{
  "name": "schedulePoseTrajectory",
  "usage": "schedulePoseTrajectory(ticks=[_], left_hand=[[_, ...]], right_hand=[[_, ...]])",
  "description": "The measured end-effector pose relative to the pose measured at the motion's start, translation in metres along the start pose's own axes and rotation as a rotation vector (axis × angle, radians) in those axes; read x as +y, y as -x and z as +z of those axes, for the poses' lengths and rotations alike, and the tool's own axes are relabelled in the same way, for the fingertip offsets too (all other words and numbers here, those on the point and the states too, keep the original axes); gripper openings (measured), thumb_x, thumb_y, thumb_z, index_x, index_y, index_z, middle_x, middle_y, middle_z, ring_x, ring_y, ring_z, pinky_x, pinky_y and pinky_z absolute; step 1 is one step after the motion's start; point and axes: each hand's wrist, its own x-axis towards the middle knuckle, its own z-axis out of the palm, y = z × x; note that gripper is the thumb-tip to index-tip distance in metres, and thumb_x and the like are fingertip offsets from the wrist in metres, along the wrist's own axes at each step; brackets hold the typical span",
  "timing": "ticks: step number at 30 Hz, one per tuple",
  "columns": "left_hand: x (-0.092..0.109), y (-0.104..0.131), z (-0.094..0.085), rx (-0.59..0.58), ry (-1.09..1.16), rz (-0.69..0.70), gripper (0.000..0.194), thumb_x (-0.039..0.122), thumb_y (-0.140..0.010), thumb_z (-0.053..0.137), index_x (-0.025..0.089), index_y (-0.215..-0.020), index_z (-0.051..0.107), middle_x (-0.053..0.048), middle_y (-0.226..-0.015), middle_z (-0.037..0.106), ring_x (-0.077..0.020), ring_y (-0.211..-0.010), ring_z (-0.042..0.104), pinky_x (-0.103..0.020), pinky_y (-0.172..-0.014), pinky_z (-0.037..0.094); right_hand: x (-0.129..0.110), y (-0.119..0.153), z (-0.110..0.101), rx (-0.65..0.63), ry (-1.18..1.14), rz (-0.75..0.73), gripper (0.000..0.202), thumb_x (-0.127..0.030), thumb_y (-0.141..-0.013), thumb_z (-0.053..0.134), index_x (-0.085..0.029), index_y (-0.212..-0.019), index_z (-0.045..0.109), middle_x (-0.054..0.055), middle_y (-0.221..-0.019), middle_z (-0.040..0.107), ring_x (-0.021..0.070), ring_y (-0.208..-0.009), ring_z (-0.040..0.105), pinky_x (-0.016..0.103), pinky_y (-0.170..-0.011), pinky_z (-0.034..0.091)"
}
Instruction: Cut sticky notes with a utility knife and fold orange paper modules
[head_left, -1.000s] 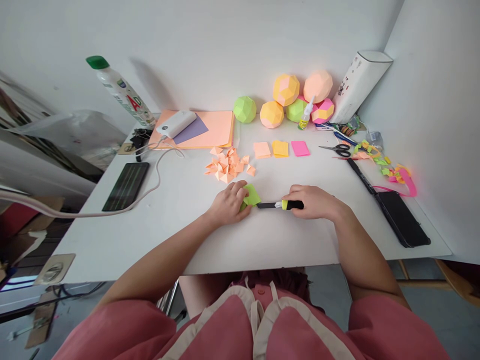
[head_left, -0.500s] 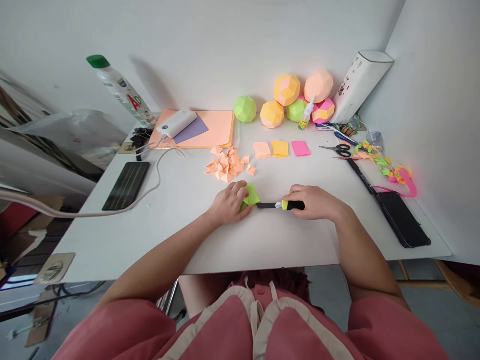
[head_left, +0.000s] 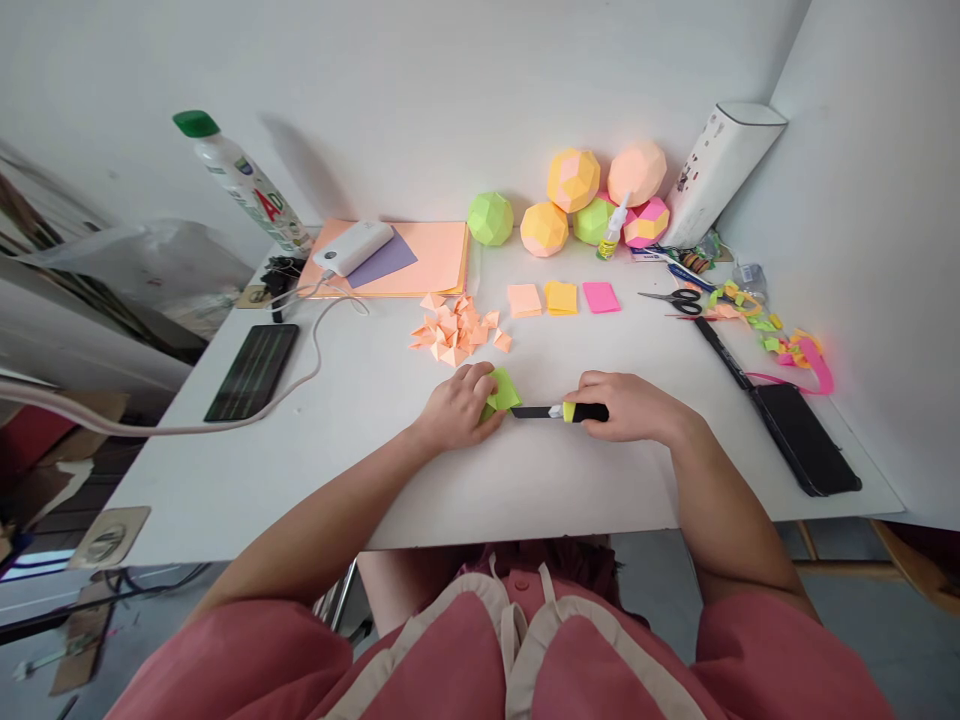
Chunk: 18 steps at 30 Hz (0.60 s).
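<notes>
Near the front middle of the white table (head_left: 315, 500), my left hand (head_left: 459, 405) has its fingers curled over a lime green piece of paper (head_left: 506, 388), holding it against the surface and covering its left part. My right hand (head_left: 634, 405) is wrapped around the black and yellow handle of a utility knife (head_left: 574, 412). The knife lies low and sideways, its dark blade pointing left, with the tip at the paper's lower right edge. A heap of folded peach paper pieces (head_left: 454, 330) sits just beyond my left hand.
Peach (head_left: 524, 300), yellow (head_left: 561, 297) and pink paper stacks (head_left: 601, 297) lie behind. Faceted paper balls (head_left: 574, 180) and a glue bottle (head_left: 611, 232) stand at the wall. Scissors (head_left: 684, 300) and a black case (head_left: 802, 440) are right; a phone (head_left: 253, 372) and cable (head_left: 319, 350) left.
The knife has shifted very slightly left, its blade tip a little closer in at the green paper's edge. My left hand and the paper stay in place.
</notes>
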Motion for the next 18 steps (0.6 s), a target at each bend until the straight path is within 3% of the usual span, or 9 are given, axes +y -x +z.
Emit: schedulePoseTrajectory(ticks=[18], left_hand=[[0.0013,-0.0001,-0.003,-0.04,0.0,-0.01,0.022,0.038,-0.082,0.049,0.019,-0.091,0.046,-0.014,-0.118,0.055,-0.0257,-0.094,0.055,-0.035,-0.064,0.049]], right_hand=[[-0.0024,-0.0002,0.0022,-0.016,0.041,0.008,0.039,-0.022,-0.076,0.051,-0.027,-0.112,0.064,0.002,-0.096,0.059,0.0156,-0.076,0.058,0.025,-0.064,0.037]])
